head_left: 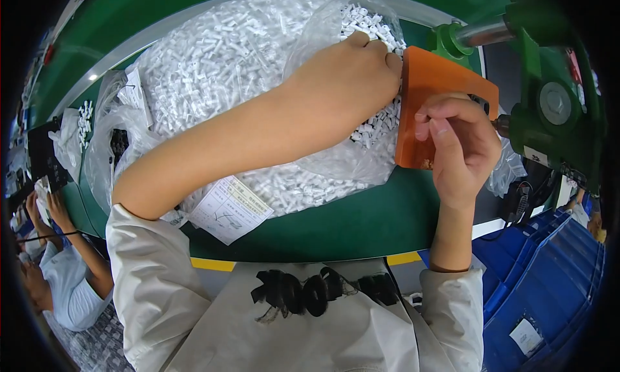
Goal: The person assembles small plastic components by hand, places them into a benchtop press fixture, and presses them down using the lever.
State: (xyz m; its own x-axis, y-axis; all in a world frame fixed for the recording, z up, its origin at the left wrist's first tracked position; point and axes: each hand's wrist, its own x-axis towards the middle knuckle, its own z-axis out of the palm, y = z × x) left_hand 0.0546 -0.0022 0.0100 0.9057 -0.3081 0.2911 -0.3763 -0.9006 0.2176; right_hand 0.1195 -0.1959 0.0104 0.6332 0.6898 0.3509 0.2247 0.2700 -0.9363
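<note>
My left arm stretches across a big clear plastic bag (219, 49) full of small white plastic parts. At its far right, my left hand (352, 84) is closed, knuckles up, over an opened bag with loose white parts (378, 130). Its fingertips are hidden, so what it holds does not show. An orange block (429, 75) stands just right of that hand, under a green bench press (555, 104). My right hand (468, 143) is in front of the block, palm turned up, thumb and fingertips pinched together. Anything between them is too small to make out.
A printed paper slip (232, 207) lies at the bag's near edge. Blue plastic crates (536, 268) stand at the lower right. On the left, a co-worker (71, 278) sits by more white parts (85, 120). The green tabletop (310, 239) ends close to my body.
</note>
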